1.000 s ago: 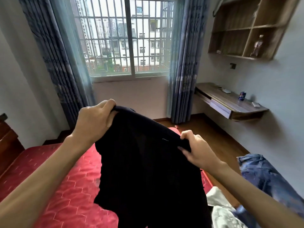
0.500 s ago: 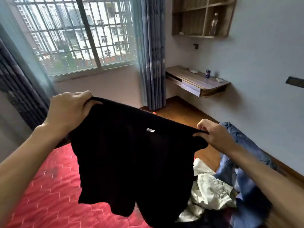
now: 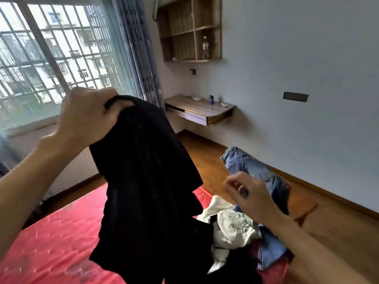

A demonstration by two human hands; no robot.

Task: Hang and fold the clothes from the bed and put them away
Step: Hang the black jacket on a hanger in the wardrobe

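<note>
Black garment (image 3: 147,181): hangs limp from a single hold at its top and falls in one bunched drop, with its lower end down over the bed. It looks thin and soft, with no stiffness in it.
Left hand (image 3: 88,117): the fist is curled tight round a gathered edge and carries the whole weight.
Right hand (image 3: 252,193): out to the side of the grip and lower, clear of the cloth. Its fingers are loosely curled round nothing.
Weight: light, I'd judge; one fist bears it easily.
Feel: not fragile. It is probably a bit slithery and will likely fold in on itself wherever it goes slack.
Where to take hold: I'd say on the same top edge, a little along from the fist, so the cloth spreads flat between two hands. A pinch of hem should be enough. Grabbing lower in the bunch would likely only twist it.
Bed (image 3: 51,242): a red quilted mattress straight below the grip, under the garment's tail.
Pale shirt (image 3: 235,224): crumpled on the bed below the free hand.
Jeans (image 3: 256,171): beyond that hand, running down into the same heap.
Desk (image 3: 201,111): past the grip, on the far wall, with a can (image 3: 211,99) on it.
Shelf (image 3: 190,27): above the desk, holding a bottle (image 3: 205,48).
Curtain (image 3: 139,48): just behind the fist.
</note>
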